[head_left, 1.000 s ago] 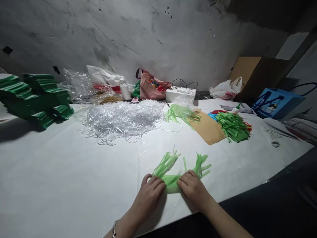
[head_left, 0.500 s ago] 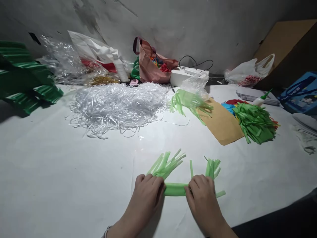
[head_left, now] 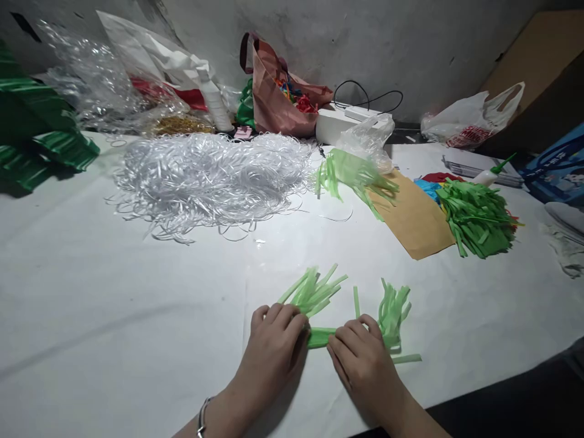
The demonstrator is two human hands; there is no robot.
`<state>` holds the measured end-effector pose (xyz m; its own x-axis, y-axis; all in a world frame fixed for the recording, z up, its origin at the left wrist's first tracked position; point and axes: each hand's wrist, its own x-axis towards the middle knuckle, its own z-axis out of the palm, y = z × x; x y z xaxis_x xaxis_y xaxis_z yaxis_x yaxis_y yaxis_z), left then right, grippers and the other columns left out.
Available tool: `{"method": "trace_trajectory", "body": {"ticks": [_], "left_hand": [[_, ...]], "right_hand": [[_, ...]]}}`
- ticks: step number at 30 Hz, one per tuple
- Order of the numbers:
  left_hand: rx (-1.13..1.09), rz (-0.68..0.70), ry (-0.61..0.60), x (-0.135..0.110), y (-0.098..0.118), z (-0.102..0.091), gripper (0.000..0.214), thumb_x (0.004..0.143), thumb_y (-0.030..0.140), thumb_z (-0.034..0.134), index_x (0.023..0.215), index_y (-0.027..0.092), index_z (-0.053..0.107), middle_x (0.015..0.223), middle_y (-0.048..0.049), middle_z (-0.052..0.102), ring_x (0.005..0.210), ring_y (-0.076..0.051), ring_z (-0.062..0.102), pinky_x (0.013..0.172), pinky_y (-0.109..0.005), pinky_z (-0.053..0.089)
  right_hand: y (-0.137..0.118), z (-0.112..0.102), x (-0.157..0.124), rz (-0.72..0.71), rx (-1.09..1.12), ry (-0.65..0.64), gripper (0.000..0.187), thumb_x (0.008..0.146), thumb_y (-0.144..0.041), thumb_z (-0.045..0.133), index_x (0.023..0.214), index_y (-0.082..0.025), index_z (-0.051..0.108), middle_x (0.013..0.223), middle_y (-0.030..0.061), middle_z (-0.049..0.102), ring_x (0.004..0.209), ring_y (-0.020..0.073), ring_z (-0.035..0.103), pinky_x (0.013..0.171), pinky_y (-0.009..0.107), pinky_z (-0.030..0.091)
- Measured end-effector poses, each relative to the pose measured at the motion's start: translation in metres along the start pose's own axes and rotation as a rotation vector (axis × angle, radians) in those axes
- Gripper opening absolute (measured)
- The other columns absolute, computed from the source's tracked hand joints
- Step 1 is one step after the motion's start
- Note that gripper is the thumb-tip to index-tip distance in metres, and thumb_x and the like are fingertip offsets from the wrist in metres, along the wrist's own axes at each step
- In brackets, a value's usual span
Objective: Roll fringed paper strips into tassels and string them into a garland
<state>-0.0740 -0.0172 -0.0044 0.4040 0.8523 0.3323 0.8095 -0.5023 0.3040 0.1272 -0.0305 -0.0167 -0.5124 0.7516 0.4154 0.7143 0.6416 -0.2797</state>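
Note:
Between my two hands a light green tissue-paper tassel (head_left: pixel 321 337) lies crosswise on the white table. Its middle is a narrow rolled band, and cut fringe strips fan out beyond both hands. My left hand (head_left: pixel 277 340) has its fingers curled over the left part of the band. On the right part, my right hand (head_left: pixel 360 359) presses with bent fingers held together, its thumb mostly hidden. One loose strip (head_left: pixel 407 359) sticks out to the right of that hand. The fingers hide the ends of the band.
Behind my hands a heap of white shredded strands (head_left: pixel 214 179) covers the table (head_left: pixel 114 347). At right are another pale green tassel (head_left: pixel 351 170), brown paper (head_left: pixel 413 225), a green fringe pile (head_left: pixel 479 219) and a glue bottle (head_left: pixel 488 176). A pink bag (head_left: pixel 278 103) stands by the wall.
The band between my hands has become narrower and shorter to view. My right hand has shifted left, closer to my left hand. The camera view has tilted slightly.

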Motion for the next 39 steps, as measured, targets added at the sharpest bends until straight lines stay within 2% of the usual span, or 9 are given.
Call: {"method": "trace_trajectory", "body": {"ticks": [3, 6, 10, 13, 16, 22, 28, 33, 39], "left_hand": [[0.051, 0.241, -0.025, -0.002, 0.003, -0.006, 0.022, 0.093, 0.014, 0.045, 0.104, 0.023, 0.061, 0.103, -0.0062, 0.067, 0.100, -0.025, 0.055, 0.097, -0.048, 0.030], [0.058, 0.329, -0.135, -0.004, 0.006, -0.006, 0.023, 0.094, 0.008, 0.042, 0.092, 0.022, 0.061, 0.086, -0.0024, 0.064, 0.089, -0.021, 0.055, 0.101, -0.047, 0.030], [0.029, 0.321, -0.155, -0.008, 0.005, 0.001, 0.028, 0.096, 0.008, 0.038, 0.085, 0.021, 0.060, 0.077, -0.0015, 0.060, 0.081, -0.020, 0.053, 0.097, -0.045, 0.035], [0.011, 0.319, -0.139, -0.015, 0.002, 0.002, 0.029, 0.095, 0.006, 0.037, 0.088, 0.021, 0.061, 0.078, -0.0021, 0.061, 0.081, -0.019, 0.053, 0.095, -0.044, 0.036], [-0.001, 0.290, -0.106, -0.021, -0.003, 0.000, 0.029, 0.096, 0.006, 0.036, 0.093, 0.019, 0.062, 0.084, -0.0035, 0.065, 0.083, -0.020, 0.054, 0.093, -0.044, 0.035], [-0.127, 0.178, -0.004, -0.023, -0.003, -0.004, 0.023, 0.094, 0.008, 0.042, 0.094, 0.020, 0.062, 0.090, -0.0029, 0.068, 0.088, -0.021, 0.055, 0.089, -0.041, 0.032], [-0.227, 0.037, -0.034, -0.014, 0.008, -0.009, 0.011, 0.092, 0.016, 0.052, 0.086, 0.020, 0.060, 0.088, -0.0035, 0.064, 0.086, -0.021, 0.053, 0.085, -0.041, 0.031], [-0.162, 0.116, -0.041, -0.013, 0.009, 0.000, 0.017, 0.093, 0.012, 0.047, 0.091, 0.019, 0.062, 0.093, -0.0050, 0.065, 0.091, -0.023, 0.052, 0.090, -0.044, 0.030], [-0.180, 0.158, 0.013, -0.017, 0.003, 0.002, 0.017, 0.095, 0.012, 0.048, 0.087, 0.019, 0.062, 0.089, -0.0032, 0.066, 0.090, -0.021, 0.053, 0.091, -0.042, 0.031]], "right_hand": [[0.001, -0.003, 0.000, -0.014, 0.015, -0.004, 0.018, 0.093, -0.010, 0.051, 0.082, -0.020, 0.060, 0.072, 0.0020, 0.060, 0.073, 0.0184, 0.054, 0.083, 0.040, 0.037], [-0.001, -0.008, 0.000, -0.013, 0.041, -0.023, 0.011, 0.094, -0.016, 0.052, 0.088, -0.019, 0.061, 0.078, 0.0034, 0.061, 0.078, 0.0197, 0.055, 0.087, 0.042, 0.036], [-0.005, -0.006, -0.002, -0.055, -0.041, -0.073, 0.016, 0.095, -0.016, 0.046, 0.095, -0.019, 0.062, 0.082, 0.0059, 0.061, 0.080, 0.0216, 0.053, 0.089, 0.042, 0.035], [-0.003, -0.003, -0.008, -0.124, -0.073, -0.108, 0.026, 0.094, -0.006, 0.039, 0.091, -0.018, 0.062, 0.076, 0.0049, 0.059, 0.076, 0.0204, 0.051, 0.087, 0.040, 0.037], [0.004, -0.006, -0.017, -0.129, -0.053, -0.111, 0.027, 0.094, -0.004, 0.041, 0.103, -0.016, 0.063, 0.086, 0.0076, 0.063, 0.083, 0.0215, 0.054, 0.091, 0.040, 0.038], [0.012, -0.013, -0.027, 0.068, 0.028, -0.009, 0.023, 0.095, -0.006, 0.042, 0.094, -0.019, 0.062, 0.086, 0.0058, 0.061, 0.081, 0.0191, 0.054, 0.084, 0.039, 0.038], [0.007, -0.012, -0.018, 0.222, 0.100, 0.001, 0.019, 0.098, -0.014, 0.042, 0.088, -0.019, 0.058, 0.091, 0.0055, 0.060, 0.091, 0.0205, 0.055, 0.093, 0.043, 0.032], [0.009, -0.010, -0.016, 0.132, 0.088, -0.031, 0.008, 0.094, -0.018, 0.052, 0.090, -0.020, 0.059, 0.092, 0.0043, 0.060, 0.092, 0.0208, 0.054, 0.100, 0.047, 0.027], [0.013, -0.009, -0.019, 0.059, 0.074, -0.071, 0.019, 0.094, -0.007, 0.047, 0.085, -0.019, 0.058, 0.083, 0.0016, 0.059, 0.087, 0.0179, 0.054, 0.101, 0.046, 0.027]]}}
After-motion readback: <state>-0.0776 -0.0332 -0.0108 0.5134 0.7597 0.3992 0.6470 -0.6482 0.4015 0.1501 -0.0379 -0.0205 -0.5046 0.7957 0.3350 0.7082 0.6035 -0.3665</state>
